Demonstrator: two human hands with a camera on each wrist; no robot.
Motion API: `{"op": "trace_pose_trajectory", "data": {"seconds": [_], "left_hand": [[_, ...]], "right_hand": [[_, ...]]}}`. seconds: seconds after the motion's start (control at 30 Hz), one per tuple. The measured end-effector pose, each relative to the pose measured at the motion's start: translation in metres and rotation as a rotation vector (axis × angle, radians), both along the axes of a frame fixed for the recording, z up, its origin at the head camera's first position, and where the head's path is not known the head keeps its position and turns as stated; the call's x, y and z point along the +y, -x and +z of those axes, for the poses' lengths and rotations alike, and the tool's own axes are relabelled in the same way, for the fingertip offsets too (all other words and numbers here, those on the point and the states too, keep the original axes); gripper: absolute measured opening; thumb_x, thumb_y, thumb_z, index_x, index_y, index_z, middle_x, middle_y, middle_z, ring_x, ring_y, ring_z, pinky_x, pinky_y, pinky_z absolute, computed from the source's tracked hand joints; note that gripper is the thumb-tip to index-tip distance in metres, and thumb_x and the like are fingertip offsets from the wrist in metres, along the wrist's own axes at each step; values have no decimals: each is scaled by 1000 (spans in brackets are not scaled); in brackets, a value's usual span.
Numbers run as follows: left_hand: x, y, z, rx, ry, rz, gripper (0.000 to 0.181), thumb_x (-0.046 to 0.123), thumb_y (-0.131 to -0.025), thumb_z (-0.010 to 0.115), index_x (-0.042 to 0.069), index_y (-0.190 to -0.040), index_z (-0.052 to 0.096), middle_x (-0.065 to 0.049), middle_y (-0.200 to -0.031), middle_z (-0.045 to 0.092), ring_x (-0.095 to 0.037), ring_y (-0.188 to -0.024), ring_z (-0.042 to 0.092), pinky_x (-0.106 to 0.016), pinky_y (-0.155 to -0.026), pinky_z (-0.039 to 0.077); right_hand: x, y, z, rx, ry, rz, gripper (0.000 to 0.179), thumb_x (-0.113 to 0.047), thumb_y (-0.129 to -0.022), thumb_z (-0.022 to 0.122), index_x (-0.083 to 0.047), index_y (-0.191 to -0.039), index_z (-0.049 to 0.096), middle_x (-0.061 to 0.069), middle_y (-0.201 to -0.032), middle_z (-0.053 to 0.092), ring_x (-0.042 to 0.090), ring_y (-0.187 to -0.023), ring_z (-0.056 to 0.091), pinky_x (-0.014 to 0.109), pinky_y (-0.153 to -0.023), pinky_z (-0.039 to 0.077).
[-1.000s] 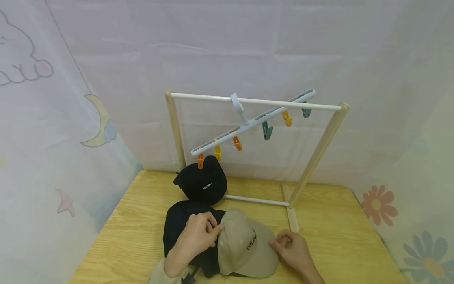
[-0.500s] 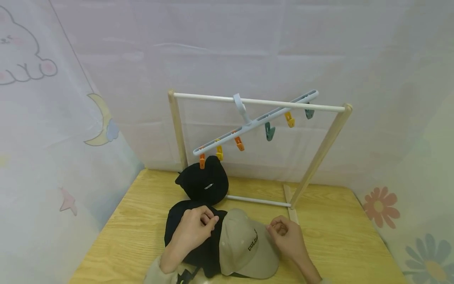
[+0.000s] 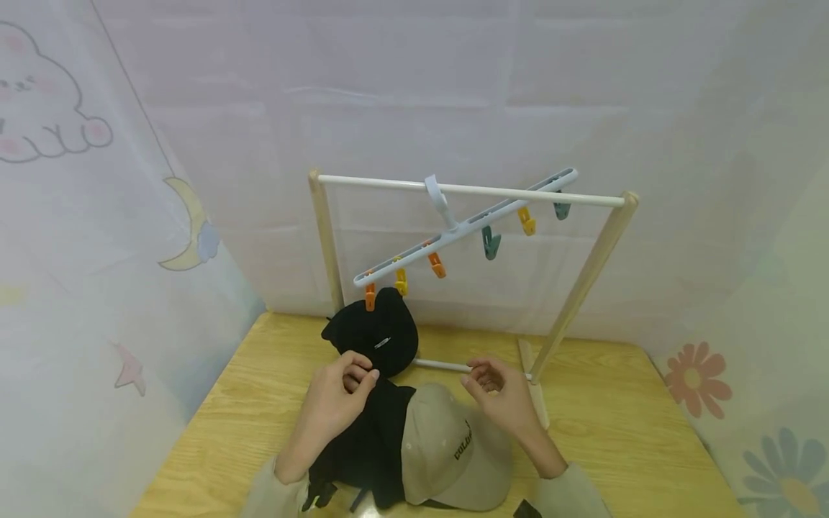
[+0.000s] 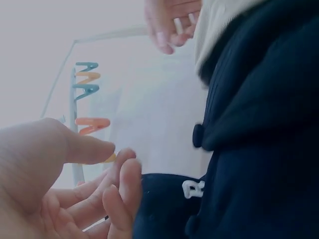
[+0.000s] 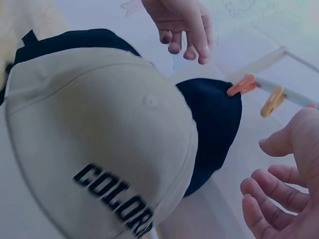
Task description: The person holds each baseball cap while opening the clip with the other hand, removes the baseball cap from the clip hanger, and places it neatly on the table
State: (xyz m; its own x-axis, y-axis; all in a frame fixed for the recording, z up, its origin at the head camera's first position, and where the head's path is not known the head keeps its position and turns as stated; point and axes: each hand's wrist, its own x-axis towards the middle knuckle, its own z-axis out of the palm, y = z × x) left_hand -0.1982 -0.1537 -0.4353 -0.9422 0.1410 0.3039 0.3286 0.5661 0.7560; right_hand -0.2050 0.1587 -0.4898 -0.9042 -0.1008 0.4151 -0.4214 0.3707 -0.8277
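Observation:
Above the caps my left hand (image 3: 333, 399) hovers, fingers loosely curled around nothing. My right hand (image 3: 508, 403) is also raised, beyond the beige cap's brim, thumb and fingers apart in the right wrist view. The beige cap (image 3: 430, 439) with dark lettering lies on the table, overlapping a black cap (image 3: 385, 442) on its left. Behind them, another black cap (image 3: 363, 334) sits under the low end of a pale blue clip hanger (image 3: 456, 229). An orange clip (image 5: 242, 85) overlaps that cap's edge; whether it grips the cap I cannot tell.
The hanger hooks over the white top rail (image 3: 537, 194) of a wooden-legged rack (image 3: 592, 273) and slants down to the left. Orange, yellow and green clips hang along it. A lower rail (image 3: 440, 365) crosses behind the caps. Wood-grain table (image 3: 622, 432) extends rightward.
Both hands have lifted off the caps and moved away from me, toward the rack. The left also shifted left, and the right slightly left. The caps and hanger stay in place.

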Motion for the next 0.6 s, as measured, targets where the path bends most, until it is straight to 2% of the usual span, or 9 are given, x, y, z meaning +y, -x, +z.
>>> {"op": "trace_pose_trajectory", "data": {"seconds": [0.2, 0.43, 0.6], "left_hand": [[-9, 8, 8, 68, 38, 35, 19, 14, -98, 78, 7, -115, 70, 0, -98, 74, -7, -78, 68, -25, -70, 57], [-16, 16, 15, 152, 61, 55, 28, 13, -97, 80, 7, -122, 68, -9, -117, 73, -23, -91, 72, -41, -80, 61], [-21, 25, 19, 222, 56, 55, 31, 15, -98, 79, 3, -124, 68, -13, -122, 72, -35, -100, 71, -50, -82, 59]], "right_hand": [[-17, 11, 21, -17, 9, 23, 20, -17, -97, 81, -13, -116, 75, 2, -101, 76, 13, -90, 73, 28, -79, 62], [-38, 24, 40, 86, 26, 109, 24, -7, -95, 81, -4, -118, 73, 9, -105, 77, 21, -94, 75, 35, -83, 64], [-55, 32, 54, 107, 27, 129, 29, -9, -96, 80, -3, -124, 73, 14, -113, 77, 33, -103, 75, 46, -89, 64]]}}
